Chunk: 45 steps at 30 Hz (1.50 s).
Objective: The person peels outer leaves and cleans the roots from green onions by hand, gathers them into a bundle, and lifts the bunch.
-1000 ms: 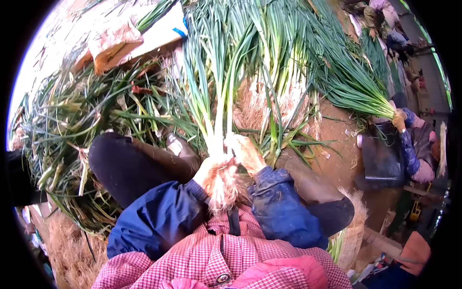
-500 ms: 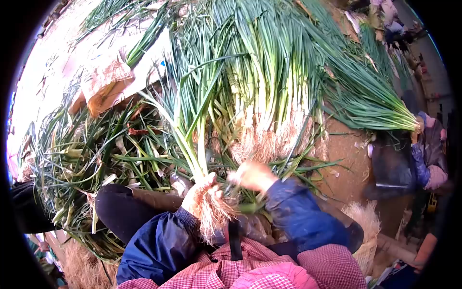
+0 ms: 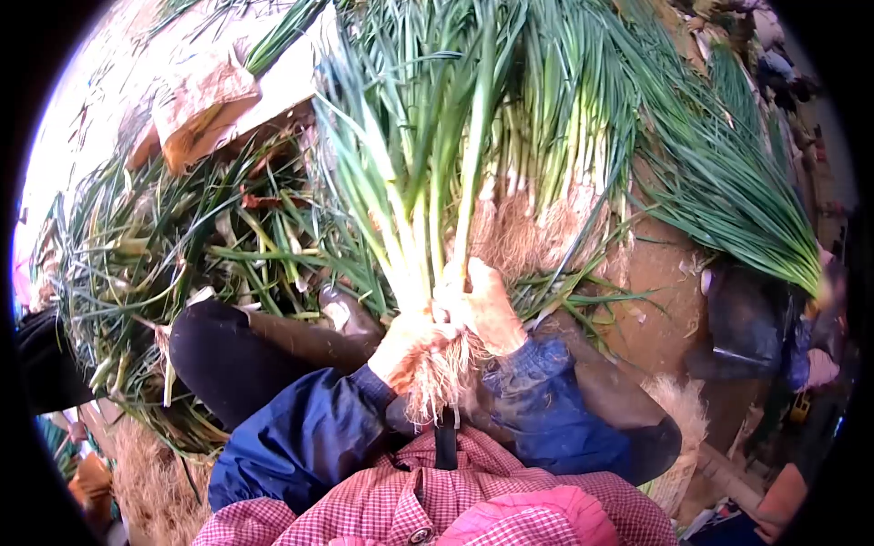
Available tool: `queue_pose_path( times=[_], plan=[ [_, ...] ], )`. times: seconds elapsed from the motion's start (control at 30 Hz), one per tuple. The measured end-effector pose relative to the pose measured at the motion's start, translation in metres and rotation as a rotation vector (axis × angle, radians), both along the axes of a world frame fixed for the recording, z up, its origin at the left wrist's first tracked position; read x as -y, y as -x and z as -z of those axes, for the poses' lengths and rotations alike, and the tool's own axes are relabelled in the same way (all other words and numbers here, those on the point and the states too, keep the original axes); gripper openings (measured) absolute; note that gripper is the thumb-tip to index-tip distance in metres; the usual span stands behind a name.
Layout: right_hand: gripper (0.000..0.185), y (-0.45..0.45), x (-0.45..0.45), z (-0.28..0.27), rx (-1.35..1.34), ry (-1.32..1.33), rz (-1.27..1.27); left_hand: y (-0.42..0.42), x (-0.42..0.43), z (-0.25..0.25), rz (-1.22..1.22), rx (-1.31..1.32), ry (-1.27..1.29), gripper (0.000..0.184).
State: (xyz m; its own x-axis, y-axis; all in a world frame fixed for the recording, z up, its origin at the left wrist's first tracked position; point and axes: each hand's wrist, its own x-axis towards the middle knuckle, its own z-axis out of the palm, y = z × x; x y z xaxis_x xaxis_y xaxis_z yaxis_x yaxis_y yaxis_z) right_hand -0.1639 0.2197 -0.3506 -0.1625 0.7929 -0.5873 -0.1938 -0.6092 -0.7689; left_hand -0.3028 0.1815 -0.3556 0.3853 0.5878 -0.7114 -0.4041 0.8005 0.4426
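My left hand (image 3: 407, 348) is wrapped round the white stems of a bunch of green onions (image 3: 421, 227), just above the hanging roots. Beside it, touching, my right hand (image 3: 487, 308) grips a green onion stalk at its white base, against the right side of that bunch. The pale, stringy roots hang below both hands, over my lap. The leaves point away from me. Beyond my right hand lies a row of green onions (image 3: 569, 136) with their roots toward me.
A heap of loose leaves (image 3: 137, 264) lies at the left, with a crumpled sack (image 3: 205, 100) behind it. At the right a co-worker (image 3: 819, 337) holds a large bunch of green onions (image 3: 756, 218). Root piles (image 3: 150, 473) lie at the lower left.
My right hand came away from the bunch, reached over near the row, and is back beside my left hand with another stalk. The bunch in my left hand looks fuller.
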Motion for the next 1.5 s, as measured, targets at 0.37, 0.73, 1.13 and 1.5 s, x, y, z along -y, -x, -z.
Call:
queue_pose_path(
  times=[0.37,0.73,1.13,1.5],
  plan=[
    [0.03,0.004,-0.032,0.024,-0.128,-0.043,0.494,0.007,0.026,-0.02,-0.197,0.523,0.197,0.031],
    [0.034,-0.112,0.11,0.009,0.051,0.191,0.535,0.019,0.029,-0.018,-0.362,0.508,0.35,0.038],
    [0.017,-0.039,0.073,-0.03,0.31,-0.269,0.593,0.013,0.03,-0.009,-0.207,0.518,0.225,0.036],
    [0.074,0.002,-0.061,-0.035,1.141,-0.257,-0.191,0.021,0.043,-0.023,-0.136,0.517,0.151,0.033]
  ],
)
